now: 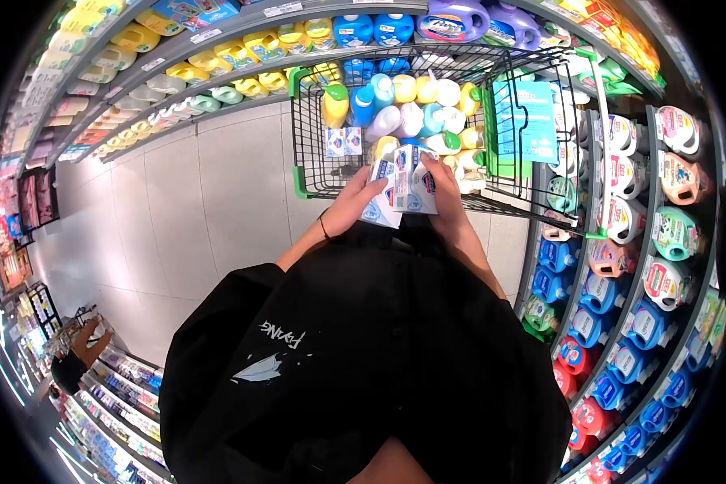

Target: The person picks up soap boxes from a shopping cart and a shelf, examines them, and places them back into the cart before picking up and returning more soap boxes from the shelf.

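Observation:
Two white and blue boxed packs are held side by side in front of the black shirt, at the near edge of a shopping cart. My left hand (pixel 355 198) is closed on the left pack (pixel 382 211), thumb on top. Around the right pack (pixel 415 190) my right hand (pixel 446 189) is wrapped from its right side. Beyond them the wire cart (pixel 315 173) holds several bottles, among them a yellow bottle with a green cap (pixel 335 106) and a blue bottle (pixel 362 106). A small white and blue pack (pixel 344 142) lies at the cart's left.
Shelves of detergent bottles (pixel 238 53) curve across the top, with more jugs (pixel 623 176) along the right. A blue sheet (pixel 526 121) stands in the cart's right part. Pale floor tiles (pixel 169 218) show at left. Another person (pixel 73 365) is far off at lower left.

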The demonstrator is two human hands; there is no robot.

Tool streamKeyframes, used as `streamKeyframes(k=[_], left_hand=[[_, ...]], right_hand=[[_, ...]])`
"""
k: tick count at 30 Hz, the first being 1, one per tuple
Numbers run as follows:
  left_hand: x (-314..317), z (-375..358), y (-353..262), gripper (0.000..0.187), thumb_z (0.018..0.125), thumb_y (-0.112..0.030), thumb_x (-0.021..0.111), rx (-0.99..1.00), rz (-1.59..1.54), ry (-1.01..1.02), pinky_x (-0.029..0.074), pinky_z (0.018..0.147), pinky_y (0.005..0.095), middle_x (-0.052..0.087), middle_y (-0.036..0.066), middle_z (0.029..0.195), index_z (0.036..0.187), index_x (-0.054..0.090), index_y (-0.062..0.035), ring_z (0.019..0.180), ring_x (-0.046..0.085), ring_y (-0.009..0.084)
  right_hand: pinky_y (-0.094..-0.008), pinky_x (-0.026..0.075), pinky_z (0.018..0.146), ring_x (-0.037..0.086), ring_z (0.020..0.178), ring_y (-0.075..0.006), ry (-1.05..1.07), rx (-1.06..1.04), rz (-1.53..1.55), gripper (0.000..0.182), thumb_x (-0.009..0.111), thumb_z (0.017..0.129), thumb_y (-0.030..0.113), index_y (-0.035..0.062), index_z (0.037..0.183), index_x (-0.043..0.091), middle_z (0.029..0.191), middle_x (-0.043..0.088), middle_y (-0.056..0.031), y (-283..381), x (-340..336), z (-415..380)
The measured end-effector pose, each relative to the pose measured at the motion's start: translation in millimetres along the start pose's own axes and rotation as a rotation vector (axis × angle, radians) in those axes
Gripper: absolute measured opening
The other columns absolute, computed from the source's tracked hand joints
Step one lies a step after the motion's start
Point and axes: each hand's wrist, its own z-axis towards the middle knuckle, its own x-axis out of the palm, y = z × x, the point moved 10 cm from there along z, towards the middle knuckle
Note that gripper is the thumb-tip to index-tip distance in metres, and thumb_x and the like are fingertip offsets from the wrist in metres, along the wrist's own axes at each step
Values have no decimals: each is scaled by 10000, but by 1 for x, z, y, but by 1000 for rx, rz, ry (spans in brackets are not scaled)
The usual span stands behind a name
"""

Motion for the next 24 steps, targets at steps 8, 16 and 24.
streamKeyframes(k=[8, 16, 24], left_hand=[[-5, 3, 3, 321, 971, -240, 515, 0, 5, -11, 426, 834, 233, 562, 38, 1049, 1165, 493, 16, 962, 507, 81], [-6, 6, 4, 329, 969, -253, 518, 2, 0, -9, 424, 827, 230, 559, 37, 1039, 1156, 497, 17, 955, 498, 80], [-7, 9, 5, 331, 969, -255, 517, 16, 16, -2, 427, 818, 229, 564, 36, 1027, 1153, 498, 20, 935, 505, 79]], right_hand=[[-256, 479, 741, 620, 849, -143, -20, 15, -1, 305, 554, 930, 239, 19, 1140, 564, 970, 633, -61, -2, -3, 4], [-257, 480, 740, 620, 842, -142, -29, 7, -3, 304, 561, 926, 246, 22, 1131, 569, 957, 633, -58, 0, -3, 7], [-262, 484, 744, 625, 853, -147, -16, 7, 5, 300, 558, 928, 245, 22, 1127, 573, 965, 637, -62, 0, -4, 9]])
